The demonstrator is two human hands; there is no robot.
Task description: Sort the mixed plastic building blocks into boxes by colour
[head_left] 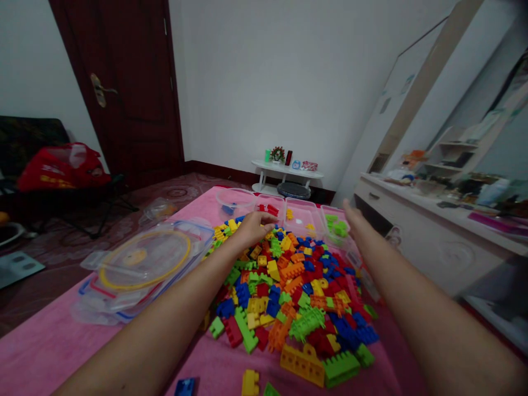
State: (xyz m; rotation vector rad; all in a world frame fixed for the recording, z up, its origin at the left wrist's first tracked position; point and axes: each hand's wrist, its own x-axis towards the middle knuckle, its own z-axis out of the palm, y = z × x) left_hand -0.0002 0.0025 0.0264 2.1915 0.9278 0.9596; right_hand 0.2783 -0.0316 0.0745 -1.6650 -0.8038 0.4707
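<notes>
A large heap of toy building blocks (292,269) in red, blue, yellow, orange and green covers the pink cloth. My left hand (256,224) hovers over the far left part of the heap, fingers bent and thumb apart, with no block visible in it. At the far right, my right hand (351,215) is beside a clear plastic container holding light green blocks (337,226); it is seen edge-on, so most of its fingers are hidden. More clear containers line the far edge: a round one (235,197) with blue, one with red blocks (269,209), and one with yellow blocks (290,213).
Stacked clear lids (144,261) with blue, red and yellow rims lie on the left of the pink cloth (45,355). A white dresser (437,242) stands close on the right. Beyond the far edge is a low white shelf (289,166). A few loose blocks lie in front.
</notes>
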